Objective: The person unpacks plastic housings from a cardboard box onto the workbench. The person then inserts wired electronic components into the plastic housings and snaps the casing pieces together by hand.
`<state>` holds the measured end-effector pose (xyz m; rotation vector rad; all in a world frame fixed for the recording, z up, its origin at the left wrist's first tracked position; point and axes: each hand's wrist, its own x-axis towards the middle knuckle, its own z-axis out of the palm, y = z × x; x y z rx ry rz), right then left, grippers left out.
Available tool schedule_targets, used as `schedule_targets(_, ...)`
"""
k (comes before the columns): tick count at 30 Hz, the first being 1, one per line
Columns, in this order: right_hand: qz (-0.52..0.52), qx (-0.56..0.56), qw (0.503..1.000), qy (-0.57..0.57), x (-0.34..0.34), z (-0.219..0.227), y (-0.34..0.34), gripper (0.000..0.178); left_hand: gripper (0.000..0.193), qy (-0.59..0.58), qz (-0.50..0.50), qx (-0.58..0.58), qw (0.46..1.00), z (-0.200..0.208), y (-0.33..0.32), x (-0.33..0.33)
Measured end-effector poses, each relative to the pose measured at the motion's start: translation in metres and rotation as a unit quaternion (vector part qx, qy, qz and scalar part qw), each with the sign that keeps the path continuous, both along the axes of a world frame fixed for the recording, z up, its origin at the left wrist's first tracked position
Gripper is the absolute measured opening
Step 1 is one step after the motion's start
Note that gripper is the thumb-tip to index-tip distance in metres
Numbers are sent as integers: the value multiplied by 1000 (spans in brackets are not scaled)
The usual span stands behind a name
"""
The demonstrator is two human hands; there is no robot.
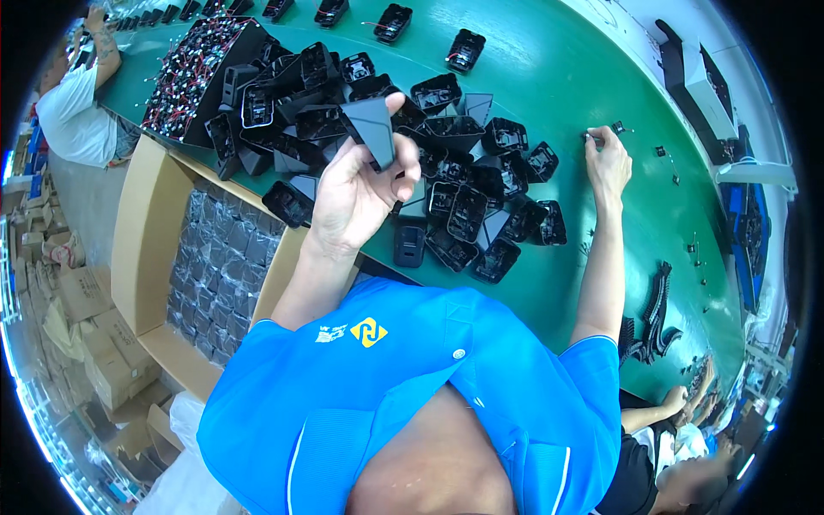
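My left hand (362, 184) is closed around a black plastic housing (371, 129), held up above a heap of similar pieces. The housing's smooth, tapered outer side shows; its inside is hidden. Farther right, my right hand (608, 163) reaches over the green table with its fingers pinched together. A small dark part shows at those fingertips, too small to name. Just beside them lies a small black component (620, 127) with thin leads. The heaped black housings (468, 210) lie between my two hands, many with their hollow sides up.
A dark bin (202, 77) of small wired parts stands at the far left of the green table (549, 51). Nearer is an open carton (142, 249) of wrapped black pieces. Black curved strips (659, 313) lie at right. Other people work at left and lower right.
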<state>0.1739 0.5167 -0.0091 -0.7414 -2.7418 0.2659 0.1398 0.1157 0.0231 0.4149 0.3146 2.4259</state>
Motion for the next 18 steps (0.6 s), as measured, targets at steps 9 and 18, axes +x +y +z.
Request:
schedule_targets(9,354,-358,811,297,13,96,-155,20,52,-37,23,-85,995,37,34,15)
schedule_targets(18,390,-94,888,226,34,88,-195,21,49,-43,54,-151,986,45,57,28)
